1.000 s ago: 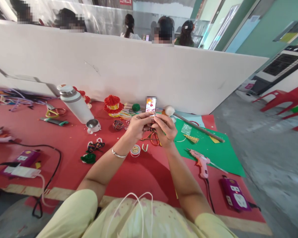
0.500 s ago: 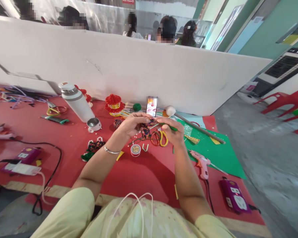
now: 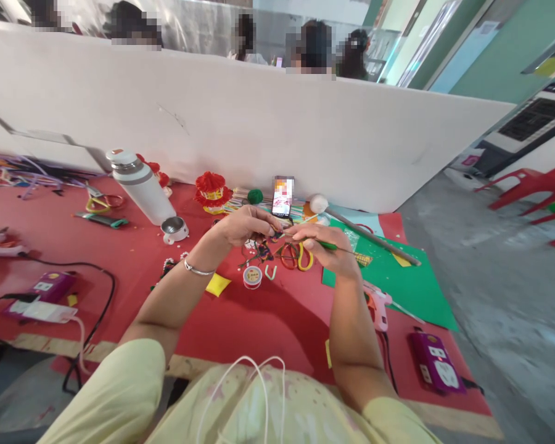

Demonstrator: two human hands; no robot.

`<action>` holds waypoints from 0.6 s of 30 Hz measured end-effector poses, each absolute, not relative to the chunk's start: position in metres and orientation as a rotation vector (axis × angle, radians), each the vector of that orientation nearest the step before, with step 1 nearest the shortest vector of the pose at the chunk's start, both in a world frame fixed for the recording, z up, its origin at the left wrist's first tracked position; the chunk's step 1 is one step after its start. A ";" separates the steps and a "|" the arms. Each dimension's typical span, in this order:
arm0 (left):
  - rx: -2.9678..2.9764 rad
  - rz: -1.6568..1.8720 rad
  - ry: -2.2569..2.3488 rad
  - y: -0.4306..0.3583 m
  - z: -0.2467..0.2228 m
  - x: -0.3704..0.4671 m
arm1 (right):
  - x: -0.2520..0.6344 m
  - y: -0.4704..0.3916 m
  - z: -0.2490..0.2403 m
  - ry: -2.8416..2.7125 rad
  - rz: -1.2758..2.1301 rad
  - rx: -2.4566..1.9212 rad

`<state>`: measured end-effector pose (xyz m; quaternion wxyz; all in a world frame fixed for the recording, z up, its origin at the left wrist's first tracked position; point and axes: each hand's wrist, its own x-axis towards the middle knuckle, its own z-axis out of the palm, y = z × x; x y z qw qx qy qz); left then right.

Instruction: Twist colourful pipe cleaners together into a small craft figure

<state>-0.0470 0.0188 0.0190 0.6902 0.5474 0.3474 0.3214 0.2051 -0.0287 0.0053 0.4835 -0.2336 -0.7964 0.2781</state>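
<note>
My left hand (image 3: 246, 226) pinches a small dark multicoloured crochet piece (image 3: 264, 251), which hangs below its fingertips with loose yarn ends. Fingers of my right hand (image 3: 335, 248) are closed around a green-handled crochet hook (image 3: 327, 245); its thin tip points left to the work at my left fingertips. Whether the tip sits inside a stitch is too small to tell. Just beneath the hands lie red-and-yellow scissors (image 3: 305, 258), a round spool (image 3: 252, 277) and a bent pale green piece (image 3: 271, 272). A lit phone (image 3: 283, 198) leans upright behind them.
A white thermos (image 3: 141, 185) and its metal-lined cup (image 3: 174, 229) stand to the left. On the right are a stick (image 3: 374, 235), a pink glue gun (image 3: 377, 308) and a purple power strip (image 3: 439, 364). A white partition (image 3: 259, 117) borders the back; people sit beyond it.
Both hands have moved slightly apart, the right one rightward and down. My left forearm has shifted left, showing more of a yellow packet. The hook has drawn rightward with my right hand.
</note>
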 end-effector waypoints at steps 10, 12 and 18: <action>1.291 0.657 0.697 0.017 0.022 -0.041 | 0.200 -0.021 -0.013 -1.669 1.071 -0.429; 1.261 0.797 0.706 0.011 0.020 -0.034 | 0.194 -0.016 -0.018 -1.613 0.979 -0.460; 1.272 1.489 0.973 -0.007 0.006 -0.009 | 0.175 -0.013 -0.024 -1.686 0.357 -0.628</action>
